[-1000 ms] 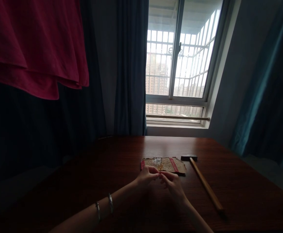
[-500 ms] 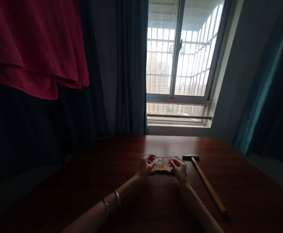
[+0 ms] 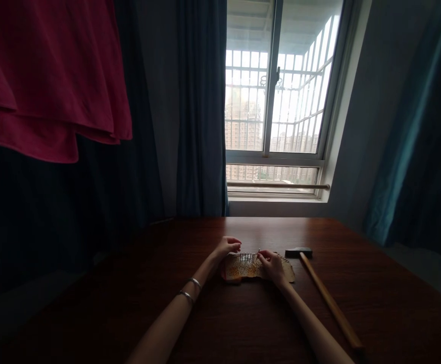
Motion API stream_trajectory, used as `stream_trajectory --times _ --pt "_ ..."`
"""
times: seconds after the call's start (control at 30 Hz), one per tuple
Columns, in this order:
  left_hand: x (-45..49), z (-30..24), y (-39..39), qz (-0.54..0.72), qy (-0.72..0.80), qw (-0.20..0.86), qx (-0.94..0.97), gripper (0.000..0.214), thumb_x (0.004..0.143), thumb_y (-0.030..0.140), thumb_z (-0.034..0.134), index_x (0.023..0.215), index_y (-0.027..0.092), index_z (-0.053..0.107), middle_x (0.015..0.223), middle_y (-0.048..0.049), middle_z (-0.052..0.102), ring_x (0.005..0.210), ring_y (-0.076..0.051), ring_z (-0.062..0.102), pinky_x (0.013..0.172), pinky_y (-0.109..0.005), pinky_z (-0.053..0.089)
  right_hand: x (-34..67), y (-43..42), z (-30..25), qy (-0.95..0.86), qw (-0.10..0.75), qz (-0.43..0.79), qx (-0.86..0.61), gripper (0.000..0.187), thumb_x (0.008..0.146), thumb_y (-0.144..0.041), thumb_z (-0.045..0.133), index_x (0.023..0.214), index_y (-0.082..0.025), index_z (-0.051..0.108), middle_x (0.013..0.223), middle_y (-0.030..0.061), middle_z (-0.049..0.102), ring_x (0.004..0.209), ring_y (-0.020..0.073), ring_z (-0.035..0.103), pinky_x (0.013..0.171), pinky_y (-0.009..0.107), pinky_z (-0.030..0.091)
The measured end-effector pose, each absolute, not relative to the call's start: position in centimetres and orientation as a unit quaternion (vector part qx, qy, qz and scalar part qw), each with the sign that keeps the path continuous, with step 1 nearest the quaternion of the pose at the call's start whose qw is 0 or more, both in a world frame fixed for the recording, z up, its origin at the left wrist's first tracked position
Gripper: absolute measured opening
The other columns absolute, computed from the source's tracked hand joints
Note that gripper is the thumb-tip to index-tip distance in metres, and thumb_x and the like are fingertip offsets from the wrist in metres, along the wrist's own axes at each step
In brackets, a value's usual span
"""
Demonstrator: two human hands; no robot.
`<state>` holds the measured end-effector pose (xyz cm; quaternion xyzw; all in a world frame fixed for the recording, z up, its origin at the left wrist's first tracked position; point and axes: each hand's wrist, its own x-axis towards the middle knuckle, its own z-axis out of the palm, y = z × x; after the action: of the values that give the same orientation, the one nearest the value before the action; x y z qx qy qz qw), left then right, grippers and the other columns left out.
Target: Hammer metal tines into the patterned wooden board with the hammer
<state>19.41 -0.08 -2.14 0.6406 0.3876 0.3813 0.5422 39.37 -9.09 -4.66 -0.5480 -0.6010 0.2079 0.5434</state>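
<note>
A light-brown, irregular flat piece dotted with many small dark holes lies on the table. Several nails stand upright in a row along its far part. My right hand is over the right side of the piece, thumb and forefinger closed on a nail just right of that row. At the left end of the row, my left hand hovers by the piece's far left corner. Its thumb and fingers are slightly apart, and nothing shows between them.
Right of the piece lies a hammer, its dark head at the far end and its wooden handle running toward me. The brown table reaches to a wall with a barred window. A red cloth hangs at upper left, beside dark curtains.
My right hand has moved left, bringing a nail close to the upright row. My left hand has drawn back to the far left, uncovering the left part of the holed piece.
</note>
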Motion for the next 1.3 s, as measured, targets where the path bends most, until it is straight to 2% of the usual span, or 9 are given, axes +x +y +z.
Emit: stream_trajectory --times 0.23,0.5,0.9,1.3 --pt "21.5 -2.4 1.6 0.274 0.321 0.485 0.766 0.035 0.063 0.037 0.070 0.083 0.009 0.072 0.076 -0.0082 0.069 0.070 -0.017 0.060 0.066 -0.026 0.044 39.4 -8.7 -5.1 -0.626 0.517 0.171 -0.558 0.032 0.078 -0.044 0.051 0.082 -0.020 0.072 0.081 0.0071 0.073 0.075 0.0224 0.066 0.068 0.031 0.048" --pt "22.9 -3.3 2.9 0.190 0.296 0.463 0.814 0.035 0.065 0.037 0.067 0.085 0.010 0.073 0.076 -0.0073 0.070 0.067 -0.016 0.058 0.062 -0.023 0.042 39.4 -8.6 -5.2 -0.634 0.516 0.167 -0.551 0.029 0.079 -0.040 0.052 0.080 -0.020 0.073 0.080 0.0061 0.073 0.073 0.0209 0.066 0.066 0.029 0.048" --pt "23.1 -3.2 3.8 0.132 0.287 0.500 0.806 0.038 0.060 0.040 0.070 0.085 0.011 0.074 0.073 -0.0064 0.069 0.064 -0.015 0.056 0.061 -0.023 0.042 39.6 -8.4 -5.4 -0.644 0.504 0.147 -0.556 0.026 0.079 -0.036 0.053 0.079 -0.020 0.073 0.079 0.0061 0.072 0.071 0.0195 0.065 0.065 0.027 0.047" --pt "23.3 -4.0 4.7 0.114 0.263 0.506 0.814 0.031 0.061 0.035 0.070 0.082 0.012 0.074 0.074 -0.0053 0.067 0.063 -0.014 0.054 0.059 -0.022 0.041 39.5 -8.5 -5.3 -0.649 0.495 0.128 -0.563 0.025 0.079 -0.037 0.054 0.079 -0.021 0.074 0.076 0.0048 0.070 0.067 0.0175 0.062 0.065 0.027 0.046"
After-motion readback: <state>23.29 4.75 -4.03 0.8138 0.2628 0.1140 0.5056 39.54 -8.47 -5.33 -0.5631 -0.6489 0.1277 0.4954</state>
